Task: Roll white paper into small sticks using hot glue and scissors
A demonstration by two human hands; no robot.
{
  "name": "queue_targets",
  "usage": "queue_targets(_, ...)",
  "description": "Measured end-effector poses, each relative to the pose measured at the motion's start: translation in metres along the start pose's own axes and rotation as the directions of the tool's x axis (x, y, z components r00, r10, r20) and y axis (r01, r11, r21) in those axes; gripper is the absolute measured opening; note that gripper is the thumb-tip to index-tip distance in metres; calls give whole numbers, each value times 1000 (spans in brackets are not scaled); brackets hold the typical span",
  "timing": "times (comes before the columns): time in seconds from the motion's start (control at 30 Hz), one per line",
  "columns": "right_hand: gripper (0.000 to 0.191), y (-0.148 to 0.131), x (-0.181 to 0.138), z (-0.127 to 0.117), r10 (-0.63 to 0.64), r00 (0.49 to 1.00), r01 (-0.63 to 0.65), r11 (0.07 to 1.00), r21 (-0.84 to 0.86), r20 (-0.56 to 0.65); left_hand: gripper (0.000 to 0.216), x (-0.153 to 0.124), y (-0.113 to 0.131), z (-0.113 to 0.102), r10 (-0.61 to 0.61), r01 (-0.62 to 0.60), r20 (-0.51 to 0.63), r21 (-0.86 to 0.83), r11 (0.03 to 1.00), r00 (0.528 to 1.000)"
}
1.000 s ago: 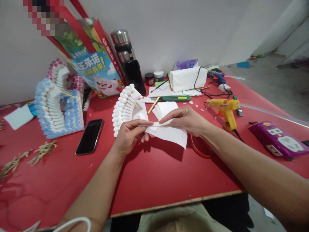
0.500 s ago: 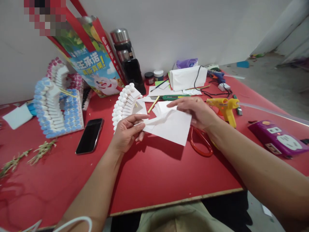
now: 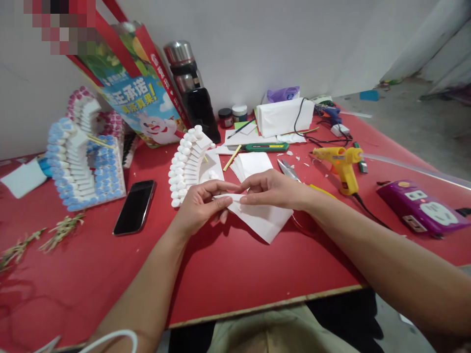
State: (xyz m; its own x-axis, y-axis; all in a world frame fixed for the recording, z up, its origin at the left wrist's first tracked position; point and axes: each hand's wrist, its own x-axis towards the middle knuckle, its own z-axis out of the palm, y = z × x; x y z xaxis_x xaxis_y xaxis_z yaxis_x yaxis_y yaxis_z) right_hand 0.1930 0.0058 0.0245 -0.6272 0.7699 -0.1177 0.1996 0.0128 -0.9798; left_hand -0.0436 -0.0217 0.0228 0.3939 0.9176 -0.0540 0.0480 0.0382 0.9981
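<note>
A sheet of white paper (image 3: 267, 219) is held above the red table between both hands. My left hand (image 3: 203, 203) pinches its left end, thumb on top. My right hand (image 3: 274, 190) grips the upper edge close beside the left fingertips, and its fingers partly cover the sheet. Behind the hands lies a stack of white paper pieces (image 3: 253, 163). Scissors (image 3: 288, 169) lie by my right hand, their handles partly hidden under the wrist and sheet. Left of the stack stands a curved white model (image 3: 187, 159) with rounded white tips.
A phone (image 3: 134, 207) lies at left, near a blue-and-white model (image 3: 86, 166). A yellow glue gun (image 3: 340, 164) and a purple power strip (image 3: 423, 208) are at right. Behind stand a shopping bag (image 3: 143, 98), a thermos (image 3: 180, 56) and a green cutter (image 3: 267, 147).
My right hand has moved left along the paper, up to my left fingertips. The sheet's free corner now hangs lower, and the scissors' blades have come into view.
</note>
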Motion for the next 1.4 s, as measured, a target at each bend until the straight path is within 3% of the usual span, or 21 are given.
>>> queue_targets(0.1,35,3,1,-3,34,999,-35,999,-37,-13,32,1,0,0,-23,23,-17,43,999,1000)
queue_targets(0.23,30,5,2,-5,-11,998,9,999,-34,-59,29,3,-4,-3,-38,41,-87,41,998,995)
queue_targets(0.47,29,7,3,-2,-181,964,158,979,-126,-196,21,7,-7,-10,-38,16,-106,-199,980,994)
queue_targets(0.6,32,8,2,0,-339,924,278,914,-296,-178,21,10,-5,-8,-84,52,-113,-259,964,990)
queue_targets(0.67,30,5,0,-1,-358,920,291,898,-331,-160,19,11,-4,-8,-77,37,-151,-247,968,986)
queue_targets(0.73,26,1,-3,-5,-290,948,246,930,-275,-132,17,10,-4,-9,-62,23,-169,-226,974,984)
queue_targets(0.83,44,-8,-6,-10,-105,988,106,994,4,-112,16,7,-1,-11,-48,23,-109,-226,974,993)
queue_targets(0.93,61,-14,-6,-6,52,997,-27,925,378,-55,15,2,3,-9,-46,51,29,-246,968,999)
queue_targets(1.0,62,-15,-5,3,84,995,-102,864,493,58,14,0,4,-4,-54,78,102,-243,967,993)
queue_targets(1.1,53,-13,-2,17,32,966,-159,859,487,258,15,-1,4,2,-59,82,118,-203,976,991)
queue_targets(1.2,47,-7,-1,21,50,940,-188,900,393,337,16,1,3,0,-83,93,64,-167,982,994)
queue_targets(1.3,32,-5,-3,9,133,918,-259,914,312,374,15,4,3,-12,-92,73,-79,-221,973,993)
queue_targets(1.4,32,-7,-8,-8,151,900,-304,889,341,410,13,4,6,-27,-9,-62,-244,-283,957,970)
